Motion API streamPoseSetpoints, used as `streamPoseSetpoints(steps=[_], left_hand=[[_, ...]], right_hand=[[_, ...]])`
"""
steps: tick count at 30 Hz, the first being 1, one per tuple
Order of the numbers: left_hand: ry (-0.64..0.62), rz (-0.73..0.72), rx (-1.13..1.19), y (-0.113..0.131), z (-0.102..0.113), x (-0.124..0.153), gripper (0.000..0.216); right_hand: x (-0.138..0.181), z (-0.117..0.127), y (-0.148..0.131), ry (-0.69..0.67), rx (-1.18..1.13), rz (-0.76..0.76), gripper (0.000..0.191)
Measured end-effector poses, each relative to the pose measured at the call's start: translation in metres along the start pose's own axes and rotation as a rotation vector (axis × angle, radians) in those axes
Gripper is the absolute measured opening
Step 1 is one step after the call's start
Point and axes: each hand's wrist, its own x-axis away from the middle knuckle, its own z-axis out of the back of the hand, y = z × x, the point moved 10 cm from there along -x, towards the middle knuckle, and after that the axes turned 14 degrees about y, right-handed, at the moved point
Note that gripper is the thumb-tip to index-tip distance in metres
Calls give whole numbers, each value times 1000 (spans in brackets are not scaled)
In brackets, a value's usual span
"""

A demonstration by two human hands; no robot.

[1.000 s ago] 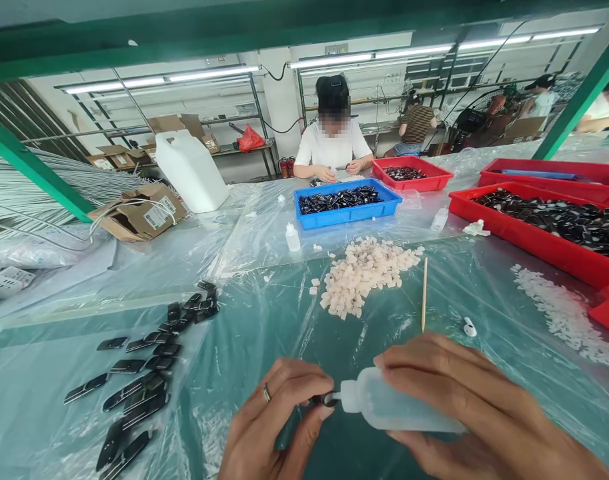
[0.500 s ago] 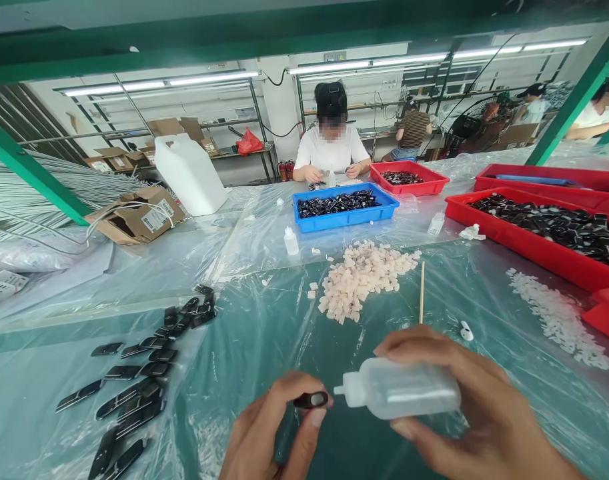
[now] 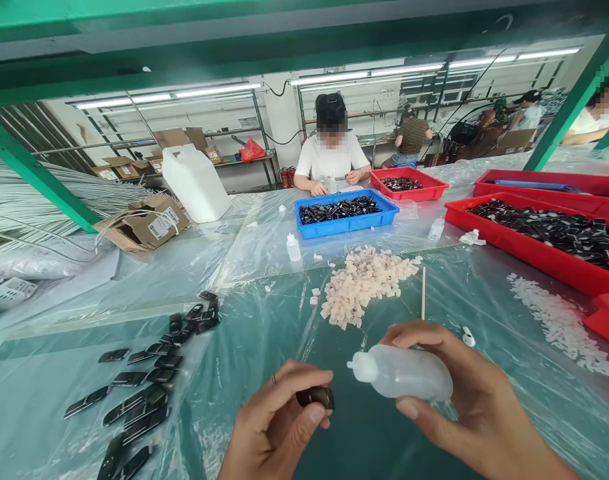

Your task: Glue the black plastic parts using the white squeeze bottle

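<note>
Between the thumb and fingers of my left hand (image 3: 284, 413) is a small glossy black plastic piece (image 3: 316, 397). My right hand (image 3: 464, 393) is wrapped round a translucent squeeze bottle (image 3: 409, 373), which lies nearly level. Its white nozzle points left at the black piece, with a short gap between them. Similar black pieces (image 3: 144, 400) lie in a loose group to the left. Beyond my hands is a heap of small cream-coloured pieces (image 3: 364, 280), with a thin wooden stick (image 3: 423, 293) beside it.
A blue tray (image 3: 347, 230) and a long red tray (image 3: 524, 260) hold many black pieces. White bits (image 3: 564, 327) are spread at right. A small bottle (image 3: 293, 247) and a white jug (image 3: 194, 183) stand farther back. Across the table sits a co-worker (image 3: 331, 150).
My right hand has drawn the bottle slightly right and up, widening the gap to the black piece. My left fingers have turned the piece, and its pale end no longer shows.
</note>
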Motion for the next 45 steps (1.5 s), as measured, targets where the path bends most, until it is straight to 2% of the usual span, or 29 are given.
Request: streamPoseSetpoints(steps=[6, 10, 15, 19, 24, 30, 37, 45], left_hand=[[53, 4, 56, 2, 7, -4, 13], [45, 11, 48, 3, 5, -2, 13], [45, -35, 16, 4, 5, 0, 11], [50, -72, -20, 5, 7, 1, 8], [56, -20, -62, -1, 9, 1, 7], [37, -33, -64, 0, 6, 1, 3], [28, -118, -92, 5, 5, 1, 5], [28, -132, -85, 8, 4, 1, 6]], right_hand=[[2, -5, -7, -58, 17, 52, 41], [4, -10, -9, -105, 24, 72, 46], [2, -13, -14, -103, 36, 96, 42], [1, -12, -24, -93, 70, 177, 38], [11, -13, -33, -160, 150, 313, 41], [18, -9, -39, -163, 211, 397, 40], [14, -13, -37, -149, 247, 417, 37], [16, -12, -39, -161, 254, 405, 39]])
